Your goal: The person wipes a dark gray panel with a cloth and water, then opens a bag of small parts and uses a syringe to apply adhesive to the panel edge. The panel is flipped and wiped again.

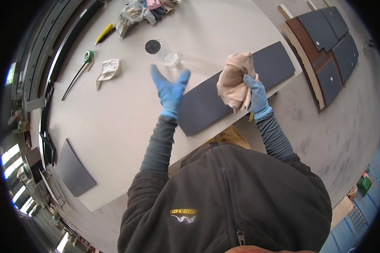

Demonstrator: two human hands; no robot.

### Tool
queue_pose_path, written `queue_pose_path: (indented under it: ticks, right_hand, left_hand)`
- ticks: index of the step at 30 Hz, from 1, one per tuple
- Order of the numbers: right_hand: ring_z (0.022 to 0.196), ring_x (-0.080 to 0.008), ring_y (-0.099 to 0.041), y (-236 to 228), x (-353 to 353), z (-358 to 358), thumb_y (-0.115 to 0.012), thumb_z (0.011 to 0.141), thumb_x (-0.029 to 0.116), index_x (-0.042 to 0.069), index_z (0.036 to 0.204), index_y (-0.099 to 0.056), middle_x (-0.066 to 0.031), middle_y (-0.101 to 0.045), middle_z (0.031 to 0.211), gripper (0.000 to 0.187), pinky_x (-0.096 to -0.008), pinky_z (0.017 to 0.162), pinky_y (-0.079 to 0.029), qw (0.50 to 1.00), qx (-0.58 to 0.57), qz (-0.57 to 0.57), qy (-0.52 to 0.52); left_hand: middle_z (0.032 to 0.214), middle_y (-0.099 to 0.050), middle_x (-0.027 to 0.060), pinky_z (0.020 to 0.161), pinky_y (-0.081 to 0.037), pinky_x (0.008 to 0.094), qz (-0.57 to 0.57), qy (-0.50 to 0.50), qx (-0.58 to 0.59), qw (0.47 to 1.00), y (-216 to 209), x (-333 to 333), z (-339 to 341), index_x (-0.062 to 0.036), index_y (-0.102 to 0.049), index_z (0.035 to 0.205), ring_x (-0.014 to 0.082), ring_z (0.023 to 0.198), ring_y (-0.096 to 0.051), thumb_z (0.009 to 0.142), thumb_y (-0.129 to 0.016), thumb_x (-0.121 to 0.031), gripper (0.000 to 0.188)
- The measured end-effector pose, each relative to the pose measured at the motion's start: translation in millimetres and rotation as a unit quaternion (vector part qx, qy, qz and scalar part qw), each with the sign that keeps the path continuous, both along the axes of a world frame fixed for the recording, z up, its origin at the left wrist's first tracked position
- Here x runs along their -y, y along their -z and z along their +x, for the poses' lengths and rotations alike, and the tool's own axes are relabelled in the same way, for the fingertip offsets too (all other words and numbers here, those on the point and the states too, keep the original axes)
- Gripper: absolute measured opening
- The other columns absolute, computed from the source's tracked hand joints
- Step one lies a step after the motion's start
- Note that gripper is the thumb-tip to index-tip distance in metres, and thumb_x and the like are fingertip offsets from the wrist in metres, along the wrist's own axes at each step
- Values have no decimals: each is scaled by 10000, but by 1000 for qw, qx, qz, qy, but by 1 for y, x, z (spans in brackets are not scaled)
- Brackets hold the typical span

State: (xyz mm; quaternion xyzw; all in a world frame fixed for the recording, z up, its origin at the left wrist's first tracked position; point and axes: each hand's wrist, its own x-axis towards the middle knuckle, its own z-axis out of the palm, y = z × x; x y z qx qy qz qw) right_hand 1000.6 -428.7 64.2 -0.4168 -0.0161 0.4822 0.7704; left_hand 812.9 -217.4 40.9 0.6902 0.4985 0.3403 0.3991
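Observation:
My right hand (257, 97), in a blue glove, grips a pinkish-beige cloth (232, 90) with a dark damp patch on it. The cloth is over a long dark grey panel (207, 105) lying aslant on the white table near me; whether it touches the panel I cannot tell. My left hand (170, 91), also blue-gloved, is held up beside the panel's left end, thumb and fingers spread, with nothing in it. Just beyond its fingertips a clear plastic bottle (169, 58) with a black cap (152, 47) lies on its side or leans; which, I cannot tell.
On the white table (114, 126) are a folded pale cloth (109, 71), a green tape measure (88, 56), a yellow utility knife (104, 33) and a plastic bag (133, 17). Another grey panel (75, 170) lies at the left edge. Dark panels (318, 31) are stacked at the far right.

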Motion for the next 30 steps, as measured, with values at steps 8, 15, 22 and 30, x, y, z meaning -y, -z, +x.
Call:
queue_pose_path:
  ticks: [8, 15, 22, 30]
  right_hand:
    - [1173, -174, -653, 4, 5, -15, -622, 1096, 276, 12, 1389, -566, -92, -659, 1283, 399, -330, 1014, -558, 997, 60, -48, 15]
    - [953, -191, -667, 28, 25, 13, -564, 1108, 450, -26, 1258, -603, -113, -660, 1081, 500, -366, 851, -581, 701, 692, -168, 38]
    - [697, -82, -597, 17, 44, 48, -571, 1074, 609, 8, 1053, -633, -12, -592, 778, 604, -250, 595, -519, 913, 367, -162, -70]
    - [736, -52, -569, 16, 70, 80, -535, 1111, 553, 20, 1144, -660, 7, -619, 848, 548, -226, 662, -514, 950, 289, -71, -90]
  left_hand:
    - [1361, -618, 137, 1083, -509, 400, -30, 104, 164, 980, 31, -96, 41, -4, -466, 1474, 241, 1233, -613, 802, -952, -247, 864]
    - [1234, -681, 98, 920, -581, 372, -214, 357, 63, 907, -53, -43, 26, 4, -560, 1391, 200, 1069, -682, 881, -904, -259, 669]
    - [1012, -732, 59, 872, -567, 321, -411, 468, -109, 774, -90, 79, 33, 15, -694, 1188, 130, 915, -681, 1024, -674, -365, 414]
    - [965, -741, 103, 774, -630, 344, -602, 332, -43, 725, -73, 142, 61, 16, -703, 1218, 184, 803, -730, 1091, -572, -523, 570]
